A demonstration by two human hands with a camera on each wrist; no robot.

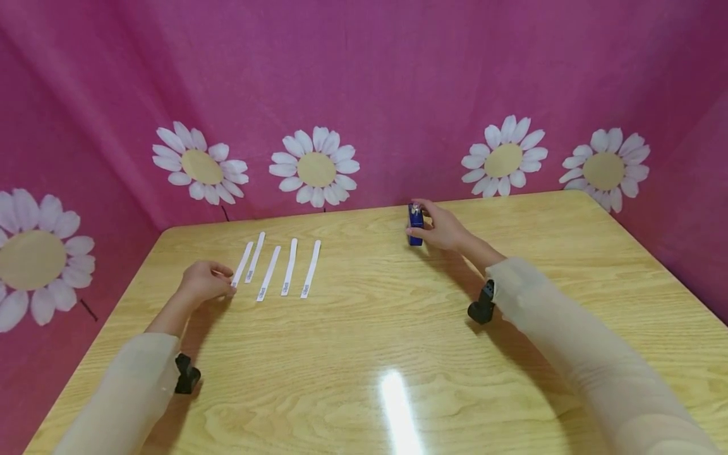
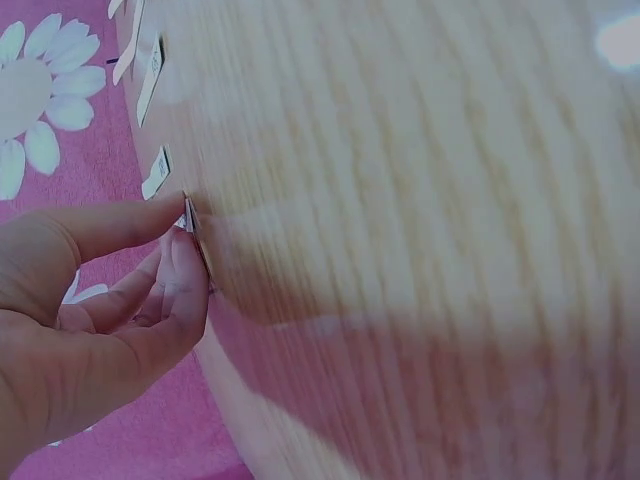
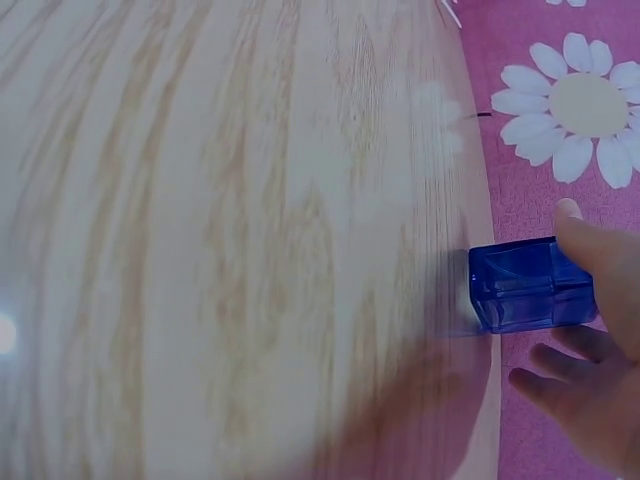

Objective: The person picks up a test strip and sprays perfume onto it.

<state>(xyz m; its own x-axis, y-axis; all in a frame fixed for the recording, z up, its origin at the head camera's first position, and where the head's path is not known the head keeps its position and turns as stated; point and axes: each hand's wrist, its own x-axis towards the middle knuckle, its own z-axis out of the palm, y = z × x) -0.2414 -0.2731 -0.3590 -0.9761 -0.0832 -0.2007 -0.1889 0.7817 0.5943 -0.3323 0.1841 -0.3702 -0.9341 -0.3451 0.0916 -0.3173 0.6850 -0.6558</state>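
Observation:
At the back of the table my right hand (image 1: 446,229) holds a small blue glass bottle (image 1: 416,226), which looks like a perfume bottle with a shiny top. In the right wrist view the thumb lies along one side of the blue bottle (image 3: 525,285), and its base is close to the tabletop. On the left, my left hand (image 1: 206,281) pinches the near end of the leftmost white paper strip (image 1: 243,260) between thumb and fingers. Several more white strips, such as the rightmost strip (image 1: 311,268), lie side by side to its right, with small dark print at their near ends.
The wooden table (image 1: 341,354) has a glossy top with a bright light reflection near the front. A pink curtain (image 1: 398,76) with large white daisies hangs right behind its back edge and on both sides.

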